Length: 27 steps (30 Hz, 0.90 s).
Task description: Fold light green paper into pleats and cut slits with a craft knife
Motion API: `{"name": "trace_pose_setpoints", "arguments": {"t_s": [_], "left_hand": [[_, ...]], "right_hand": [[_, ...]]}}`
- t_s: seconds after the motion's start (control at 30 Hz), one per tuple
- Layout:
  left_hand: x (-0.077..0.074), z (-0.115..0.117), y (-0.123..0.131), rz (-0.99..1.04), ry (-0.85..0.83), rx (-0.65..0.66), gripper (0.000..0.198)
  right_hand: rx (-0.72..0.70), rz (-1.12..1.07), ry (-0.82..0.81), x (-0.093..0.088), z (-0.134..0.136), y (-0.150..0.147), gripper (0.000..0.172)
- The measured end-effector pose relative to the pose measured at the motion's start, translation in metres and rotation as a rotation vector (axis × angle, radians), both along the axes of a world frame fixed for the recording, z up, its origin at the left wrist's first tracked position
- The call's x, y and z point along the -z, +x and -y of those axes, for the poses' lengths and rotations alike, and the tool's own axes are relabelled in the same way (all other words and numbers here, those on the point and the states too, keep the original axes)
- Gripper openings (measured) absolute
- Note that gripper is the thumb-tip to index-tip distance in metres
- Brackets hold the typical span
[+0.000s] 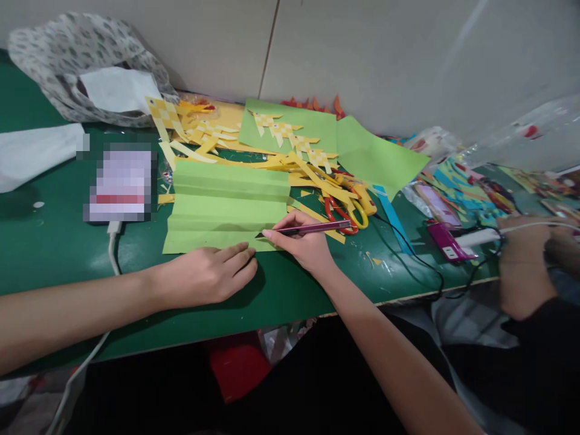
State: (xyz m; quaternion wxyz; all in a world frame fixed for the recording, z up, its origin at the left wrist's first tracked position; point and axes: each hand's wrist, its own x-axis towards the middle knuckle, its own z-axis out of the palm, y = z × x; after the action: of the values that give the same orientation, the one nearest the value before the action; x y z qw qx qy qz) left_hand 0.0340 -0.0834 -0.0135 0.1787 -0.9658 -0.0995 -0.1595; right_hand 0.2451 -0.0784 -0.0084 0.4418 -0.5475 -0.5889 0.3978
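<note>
A light green sheet with several horizontal fold lines (226,208) lies in front of me on the green table (290,284). My left hand (222,270) rests palm down on its lower edge, fingers stretched toward the right and lying flat. In my right hand (303,241) is a dark pink pen (317,228), its tip pointing left at the sheet's lower right part. Whether the tip touches the paper is too small to tell. Just behind the sheet lie yellow paper strips (272,162) and woven yellow paper fish (281,130) on another green sheet (258,143).
Scissors with red and yellow handles (338,214), a yellow glue gun (362,194) and a blue strip (393,219) lie right of the sheet. A pixelated device (122,181) with a white cable stands left. Farther right are a purple power socket (448,244) and another person's arm (525,266).
</note>
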Motion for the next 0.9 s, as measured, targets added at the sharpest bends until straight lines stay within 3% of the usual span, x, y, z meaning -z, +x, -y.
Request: {"name": "trace_pose_setpoints", "arguments": {"t_s": [0.4,0.57,0.7,0.9], "left_hand": [[0.002,0.0,0.001,0.049,0.021,-0.012,0.029],[0.002,-0.008,0.002,0.185,-0.144,-0.146,0.02],[0.003,-0.024,0.0,0.232,-0.295,-0.314,0.028],[-0.004,-0.039,-0.006,0.099,-0.447,-0.268,0.033]], "right_hand": [[-0.067,-0.01,-0.068,-0.001,-0.003,0.003,0.028],[-0.002,-0.114,-0.085,0.0,-0.004,0.003,0.032],[-0.02,-0.236,-0.112,0.002,-0.005,0.006,0.029],[-0.048,-0.278,-0.134,0.0,-0.013,0.014,0.027]]}}
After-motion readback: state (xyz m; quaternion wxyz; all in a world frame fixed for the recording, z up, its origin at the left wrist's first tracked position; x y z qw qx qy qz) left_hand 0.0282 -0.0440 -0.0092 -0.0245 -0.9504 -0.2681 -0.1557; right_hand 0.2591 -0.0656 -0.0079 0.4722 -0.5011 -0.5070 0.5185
